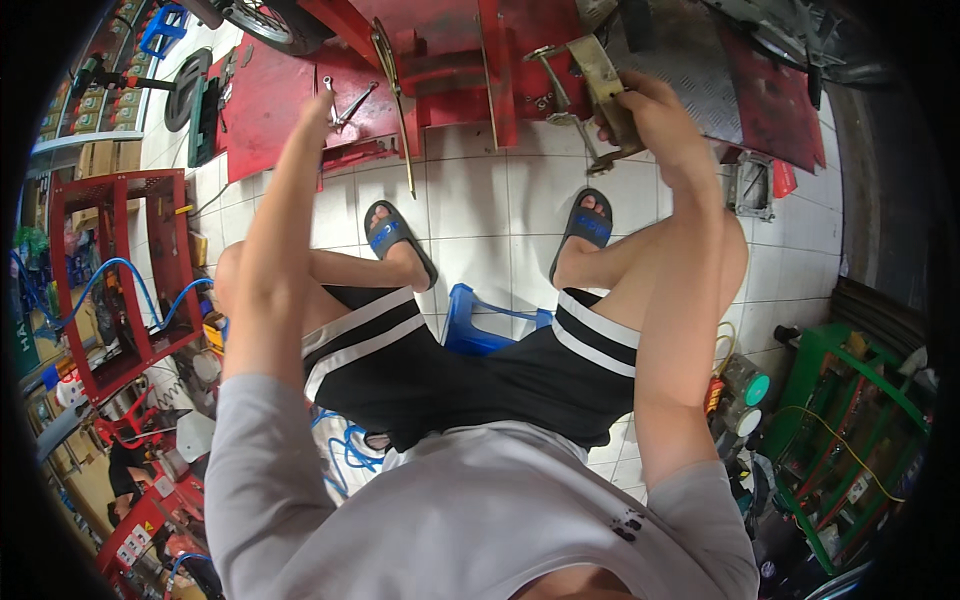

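My right hand [655, 115] is wrapped round a dull brass-coloured metal bracket [600, 85], which is held tilted over the front of the red platform [455, 85]. Thin arms with rounded ends [562, 95] show at the bracket's left side. Farther left, my left hand [319, 108] reaches to the platform next to a few wrenches [352, 108]. It is seen edge-on, so its fingers are mostly hidden. One wrench end [327, 84] shows just beyond its tip, and whether the hand touches it cannot be made out.
A motorcycle wheel [270, 22] stands at the far left of the platform. Red uprights [492, 75] and a thin upright bar [398, 90] lie between my hands. Beneath me is a blue stool [475, 320]. Red racking [125, 280] stands left, a green rack [850, 430] right.
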The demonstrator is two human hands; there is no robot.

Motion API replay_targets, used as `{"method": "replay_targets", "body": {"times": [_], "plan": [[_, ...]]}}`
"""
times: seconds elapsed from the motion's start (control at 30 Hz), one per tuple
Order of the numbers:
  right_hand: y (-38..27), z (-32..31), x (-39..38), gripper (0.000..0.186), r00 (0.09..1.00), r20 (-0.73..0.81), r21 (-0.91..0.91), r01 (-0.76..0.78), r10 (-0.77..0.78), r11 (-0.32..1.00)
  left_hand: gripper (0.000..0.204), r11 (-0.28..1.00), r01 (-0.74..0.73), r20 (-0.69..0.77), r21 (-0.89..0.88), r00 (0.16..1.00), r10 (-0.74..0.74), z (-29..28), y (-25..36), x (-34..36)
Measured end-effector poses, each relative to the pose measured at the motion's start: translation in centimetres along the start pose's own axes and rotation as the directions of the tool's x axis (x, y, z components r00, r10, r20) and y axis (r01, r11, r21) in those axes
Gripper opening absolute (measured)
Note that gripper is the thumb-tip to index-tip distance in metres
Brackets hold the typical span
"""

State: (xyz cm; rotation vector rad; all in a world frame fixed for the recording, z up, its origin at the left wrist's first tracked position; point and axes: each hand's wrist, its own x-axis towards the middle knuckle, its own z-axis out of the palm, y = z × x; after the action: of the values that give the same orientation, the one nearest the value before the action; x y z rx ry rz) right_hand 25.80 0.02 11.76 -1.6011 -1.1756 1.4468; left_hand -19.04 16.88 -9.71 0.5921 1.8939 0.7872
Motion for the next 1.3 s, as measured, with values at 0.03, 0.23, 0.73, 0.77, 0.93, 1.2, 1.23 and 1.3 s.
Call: {"method": "replay_targets", "body": {"times": [0.03, 0.23, 0.73, 0.77, 0.93, 1.2, 1.23, 1.3], "plan": [[-0.2, 0.6, 0.1, 0.034, 1.000, -0.010, 0.023, -0.004, 0.004, 1.000, 0.044, 0.995, -0.048, -0.026, 0.091, 0.998, 0.051, -1.0, 2.8, -1.0], [0.2, 2.5, 0.8, 0.031, 0.999, 0.003, 0.113, 0.053, -0.053, 0.992, 0.053, 0.961, -0.024, -0.031, 0.277, 0.999, 0.034, -6.9, 7.4, -4.9], [0.2, 7.2, 0.0, 0.021, 0.998, 0.018, 0.232, 0.047, -0.053, 0.972, 0.036, 0.566, -0.784, 0.692, -0.253, 0.262, 0.672, 2.6, 7.1, -27.9], [0.4, 7.3, 0.4, 0.023, 0.997, 0.001, 0.240, 0.075, -0.078, 0.968, 0.035, 0.566, -0.779, 0.689, -0.271, 0.254, 0.679, 2.9, 7.6, -28.6], [0.5, 7.8, 0.9, 0.024, 0.981, 0.078, 0.233, 0.155, -0.177, 0.960, 0.029, 0.510, -0.798, 0.600, -0.321, 0.245, 0.761, 3.2, 7.8, -28.5], [1.1, 8.6, 1.8, 0.021, 0.966, 0.055, 0.287, 0.226, -0.251, 0.931, 0.023, 0.142, -0.989, 0.508, -0.044, 0.100, 0.855, 3.9, 7.7, -29.1], [1.3, 8.6, 1.8, 0.022, 0.972, 0.053, 0.263, 0.209, -0.230, 0.942, 0.022, 0.147, -0.989, 0.505, -0.029, 0.113, 0.856, 3.9, 7.3, -29.3], [1.3, 8.8, 1.7, 0.022, 0.964, 0.058, 0.196, 0.245, -0.261, 0.950, 0.021, 0.156, -0.982, 0.555, 0.109, 0.190, 0.810, 3.6, 7.0, -29.2]]}}
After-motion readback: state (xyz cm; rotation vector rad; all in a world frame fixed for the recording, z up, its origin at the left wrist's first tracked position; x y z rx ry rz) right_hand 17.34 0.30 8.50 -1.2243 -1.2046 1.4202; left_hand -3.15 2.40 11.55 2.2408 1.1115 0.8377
